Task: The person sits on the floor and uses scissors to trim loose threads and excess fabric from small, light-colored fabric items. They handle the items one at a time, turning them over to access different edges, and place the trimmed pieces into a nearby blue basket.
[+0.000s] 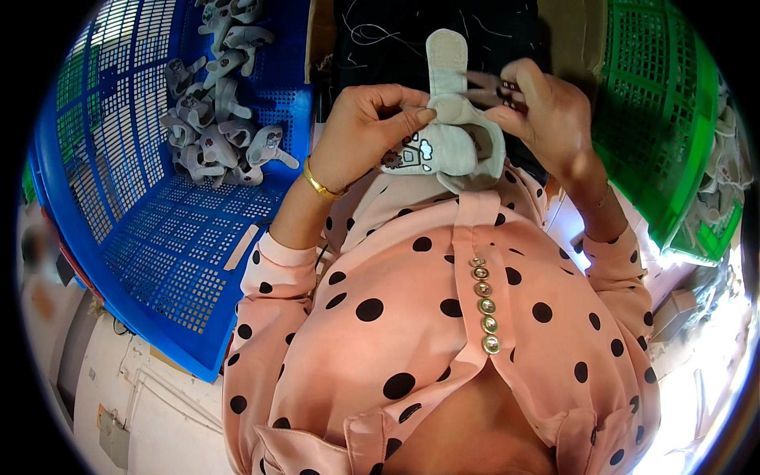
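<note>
We find the left hand (370, 131) softly lit at its grip; just right of that, the tool (486, 81) blurs. Farther right and below, glare bleaches the background (669, 408); leftward, fisheye distortion curves the blue basket (158, 323).

Both arms are bent at the elbow and angle inward in front of the torso, bringing the left hand (368, 131) and right hand (554, 119) near each other. The left, back upward, points its fingers rightward, thumb and forefinger drawn together in a pinch. The right curls its fingers in, thumb reaching left, wrist bent inward.
</note>
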A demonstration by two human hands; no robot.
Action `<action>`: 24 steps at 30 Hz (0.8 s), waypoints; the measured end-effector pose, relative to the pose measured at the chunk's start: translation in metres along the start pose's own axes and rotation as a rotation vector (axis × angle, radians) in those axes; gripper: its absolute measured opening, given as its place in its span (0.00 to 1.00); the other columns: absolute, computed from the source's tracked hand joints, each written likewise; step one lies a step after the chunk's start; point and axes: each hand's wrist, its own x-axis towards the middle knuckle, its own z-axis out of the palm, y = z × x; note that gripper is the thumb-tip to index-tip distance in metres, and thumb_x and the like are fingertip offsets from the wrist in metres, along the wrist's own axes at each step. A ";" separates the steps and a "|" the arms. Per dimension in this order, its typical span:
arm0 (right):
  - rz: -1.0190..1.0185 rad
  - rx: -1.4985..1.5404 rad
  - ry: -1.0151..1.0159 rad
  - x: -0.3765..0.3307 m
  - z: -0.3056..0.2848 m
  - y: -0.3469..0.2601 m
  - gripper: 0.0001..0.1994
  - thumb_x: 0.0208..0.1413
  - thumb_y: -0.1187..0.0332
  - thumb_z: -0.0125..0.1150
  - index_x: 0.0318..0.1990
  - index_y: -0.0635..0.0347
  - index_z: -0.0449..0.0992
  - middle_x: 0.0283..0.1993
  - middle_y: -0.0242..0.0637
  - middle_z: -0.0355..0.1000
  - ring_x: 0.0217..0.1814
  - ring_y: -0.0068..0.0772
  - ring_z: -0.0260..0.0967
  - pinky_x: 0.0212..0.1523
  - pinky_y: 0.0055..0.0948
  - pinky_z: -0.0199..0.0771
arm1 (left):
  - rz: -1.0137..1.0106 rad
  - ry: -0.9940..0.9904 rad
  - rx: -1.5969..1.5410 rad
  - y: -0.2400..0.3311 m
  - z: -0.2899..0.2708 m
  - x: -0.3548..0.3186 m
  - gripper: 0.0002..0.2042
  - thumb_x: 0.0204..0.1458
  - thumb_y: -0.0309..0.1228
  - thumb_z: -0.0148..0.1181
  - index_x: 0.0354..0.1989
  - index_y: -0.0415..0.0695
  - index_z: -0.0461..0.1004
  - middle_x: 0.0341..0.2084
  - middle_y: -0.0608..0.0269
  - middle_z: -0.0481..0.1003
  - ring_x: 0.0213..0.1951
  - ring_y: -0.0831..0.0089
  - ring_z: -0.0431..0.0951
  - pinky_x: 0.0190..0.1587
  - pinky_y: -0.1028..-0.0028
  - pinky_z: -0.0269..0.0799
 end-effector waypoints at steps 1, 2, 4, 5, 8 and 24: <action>-0.072 -0.115 -0.014 0.000 -0.006 0.000 0.18 0.45 0.49 0.68 0.27 0.51 0.70 0.19 0.31 0.68 0.19 0.35 0.67 0.19 0.28 0.66 | -0.032 -0.006 -0.019 0.000 -0.001 0.000 0.09 0.54 0.28 0.64 0.41 0.38 0.80 0.24 0.71 0.77 0.24 0.89 0.70 0.25 0.87 0.62; -0.127 -0.213 -0.018 0.000 -0.009 -0.003 0.21 0.44 0.46 0.67 0.24 0.51 0.67 0.16 0.27 0.63 0.18 0.31 0.66 0.19 0.29 0.65 | -0.062 -0.016 -0.038 0.001 -0.002 0.001 0.09 0.54 0.28 0.64 0.41 0.39 0.80 0.24 0.71 0.77 0.24 0.89 0.70 0.24 0.87 0.62; -0.200 -0.286 -0.027 0.001 -0.008 -0.003 0.21 0.44 0.45 0.66 0.23 0.50 0.66 0.15 0.27 0.60 0.18 0.29 0.64 0.18 0.27 0.64 | -0.071 -0.033 0.002 0.005 -0.004 0.002 0.09 0.55 0.29 0.63 0.41 0.39 0.80 0.24 0.72 0.77 0.23 0.89 0.69 0.24 0.87 0.62; -0.237 -0.321 -0.030 0.002 -0.008 -0.003 0.22 0.45 0.45 0.66 0.23 0.50 0.65 0.14 0.26 0.59 0.17 0.28 0.64 0.18 0.27 0.64 | -0.076 -0.041 0.024 0.007 -0.005 0.002 0.09 0.55 0.30 0.63 0.41 0.39 0.80 0.23 0.72 0.76 0.23 0.89 0.69 0.24 0.87 0.61; -0.268 -0.461 0.011 0.003 -0.004 -0.005 0.22 0.46 0.43 0.64 0.21 0.48 0.63 0.14 0.25 0.57 0.17 0.25 0.62 0.19 0.24 0.62 | -0.073 -0.050 0.033 0.009 -0.006 0.003 0.09 0.55 0.30 0.63 0.41 0.39 0.80 0.23 0.73 0.76 0.23 0.90 0.69 0.24 0.87 0.61; -0.363 -0.564 0.083 0.008 0.006 0.005 0.21 0.48 0.42 0.60 0.21 0.44 0.62 0.16 0.23 0.54 0.20 0.21 0.59 0.23 0.19 0.62 | -0.145 -0.044 -0.019 0.018 -0.003 0.004 0.08 0.53 0.25 0.64 0.40 0.36 0.80 0.23 0.70 0.76 0.23 0.87 0.69 0.25 0.85 0.65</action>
